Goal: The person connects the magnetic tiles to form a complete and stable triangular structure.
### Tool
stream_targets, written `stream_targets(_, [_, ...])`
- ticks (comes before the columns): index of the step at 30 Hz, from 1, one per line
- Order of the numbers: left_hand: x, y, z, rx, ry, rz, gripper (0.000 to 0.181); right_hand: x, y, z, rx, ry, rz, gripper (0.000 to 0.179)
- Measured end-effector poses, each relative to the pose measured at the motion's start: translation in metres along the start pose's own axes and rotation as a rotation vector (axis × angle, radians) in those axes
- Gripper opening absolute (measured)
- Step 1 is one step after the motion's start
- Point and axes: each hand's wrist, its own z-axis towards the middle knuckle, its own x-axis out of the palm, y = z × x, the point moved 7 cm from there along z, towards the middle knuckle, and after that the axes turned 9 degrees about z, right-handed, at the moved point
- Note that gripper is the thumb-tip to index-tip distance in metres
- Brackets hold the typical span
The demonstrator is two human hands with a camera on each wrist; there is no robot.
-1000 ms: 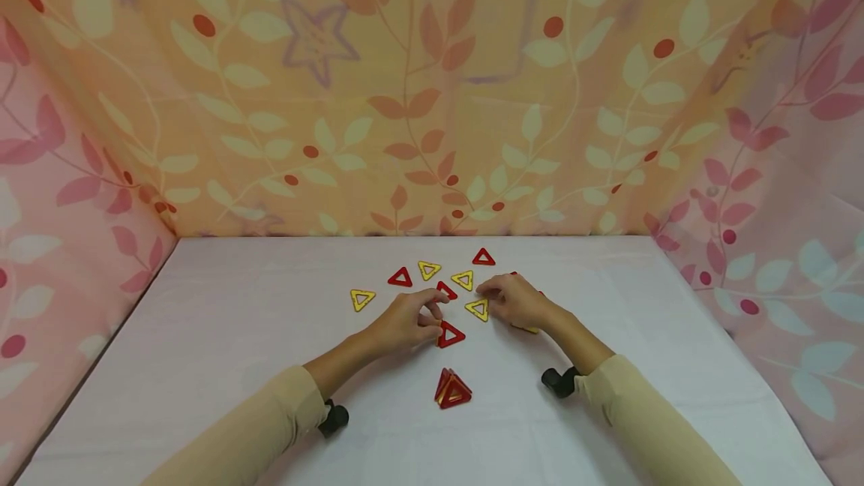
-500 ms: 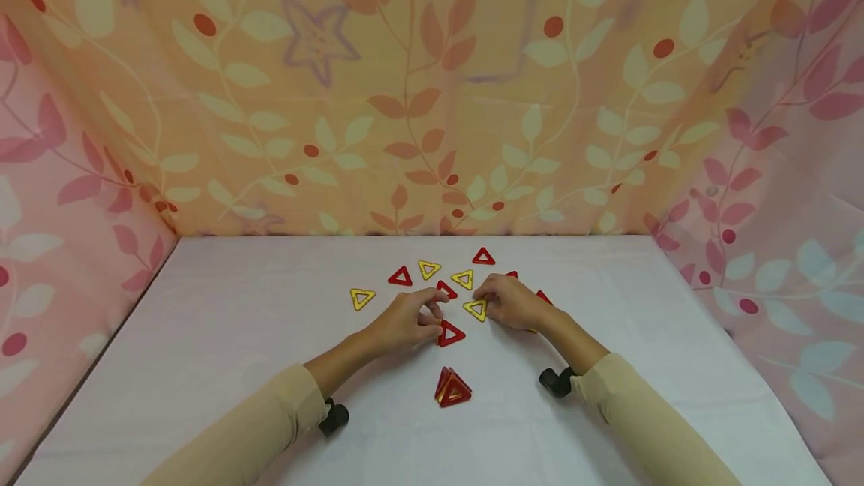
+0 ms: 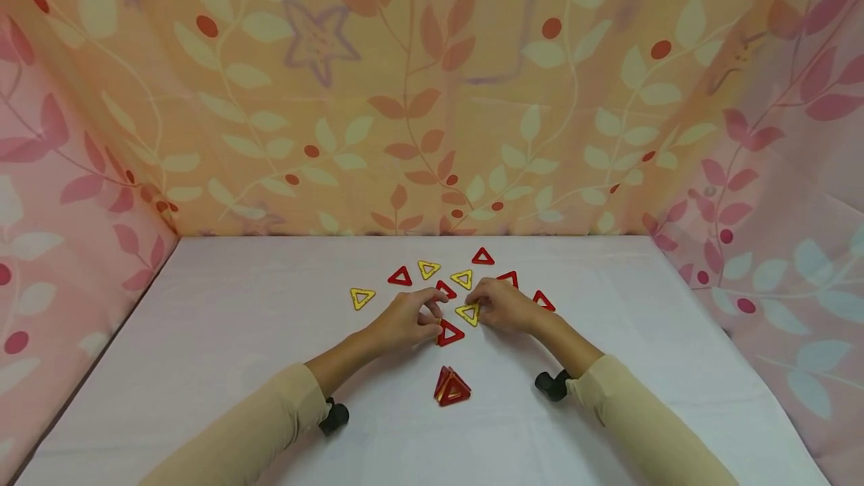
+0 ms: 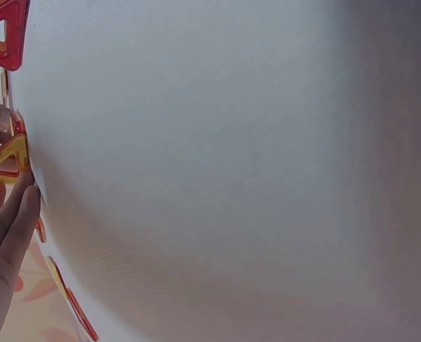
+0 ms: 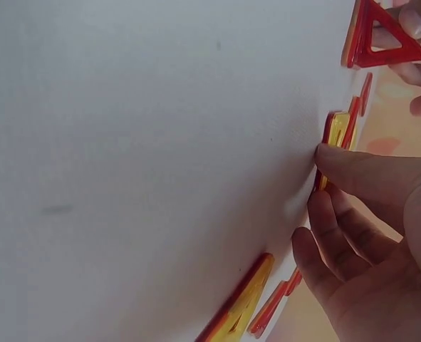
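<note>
My left hand point(image 3: 408, 321) holds a red triangular tile point(image 3: 451, 333) standing on the white table, with a yellow triangular tile point(image 4: 11, 158) leaning against it on the hand's side. Just right of that pair, my right hand point(image 3: 501, 304) pinches another yellow triangular tile point(image 3: 468, 313) between thumb and fingertips. In the right wrist view this pinched tile point(image 5: 333, 139) shows nearly edge-on, with the red tile point(image 5: 392, 46) and left fingers point(image 5: 418, 21) beyond it. Nearer the body stands a small red and yellow pyramid point(image 3: 452, 387) built from such tiles.
Several loose red and yellow triangles lie behind the hands, among them a yellow one point(image 3: 362, 298) at left and a red one point(image 3: 482, 256) at the back. Two red tiles, one point(image 3: 543, 301) beside the right wrist, lie at right. Floral cloth point(image 3: 418, 96) walls the table.
My right hand has moved left and slightly nearer with the yellow triangle, bringing it closer to the red one. More of the red tiles behind that wrist shows. My left hand has stayed still.
</note>
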Motion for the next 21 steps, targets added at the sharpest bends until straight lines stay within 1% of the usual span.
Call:
stream_targets(3, [0.001,0.000,0.000,-0.003,0.001,-0.007,0.044,0.002,0.001,0.001,-0.006,0.004,-0.002,0.026])
stream_targets(10, [0.001,0.000,-0.001,-0.009,0.004,-0.019,0.043,0.006,0.006,0.002,-0.057,0.011,-0.042,0.025])
stream_targets(13, [0.001,-0.001,-0.001,-0.007,0.002,-0.020,0.043,0.008,0.008,0.002,-0.061,0.016,-0.055,0.026])
stream_targets(21, [0.001,0.000,-0.001,0.002,-0.005,-0.010,0.042,0.013,0.015,0.003,-0.084,0.025,-0.041,0.026])
